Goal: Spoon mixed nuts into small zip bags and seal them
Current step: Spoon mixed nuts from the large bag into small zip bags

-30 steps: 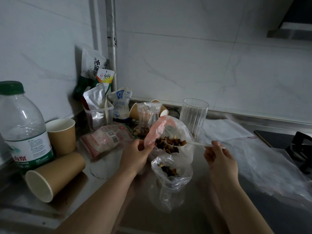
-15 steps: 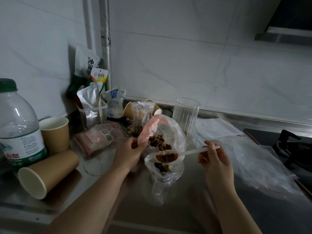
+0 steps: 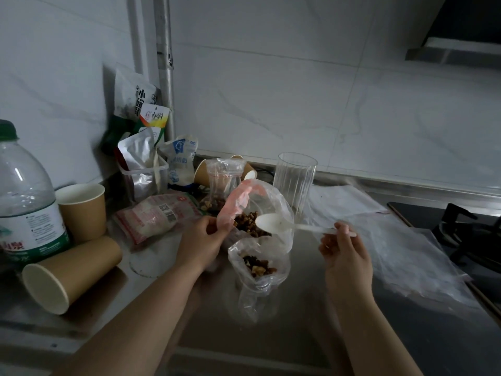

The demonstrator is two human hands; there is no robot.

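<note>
A large clear bag of mixed nuts [image 3: 279,204] with a pink rim lies tilted open on the steel counter. My left hand [image 3: 202,236] grips its pink rim on the left side. In front of it stands a small open zip bag [image 3: 257,270] with some nuts at its bottom. My right hand [image 3: 341,248] pinches the handle of a white plastic spoon [image 3: 273,221]. The spoon bowl is empty and hovers at the mouth of the large bag, above the small bag. Behind them another small zip bag [image 3: 223,183] with a red strip holds nuts.
A clear ribbed glass [image 3: 294,180] stands behind the bags. At left are a water bottle [image 3: 25,202], an upright paper cup [image 3: 84,210] and one lying on its side [image 3: 67,270]. Snack packets [image 3: 157,215] fill the corner. Flat plastic bags [image 3: 401,248] lie right, beside a stove [image 3: 471,234].
The spoon left the large bag loaded, tipped its nuts into the small bag, and has risen empty back to the large bag's mouth. My left hand kept its grip.
</note>
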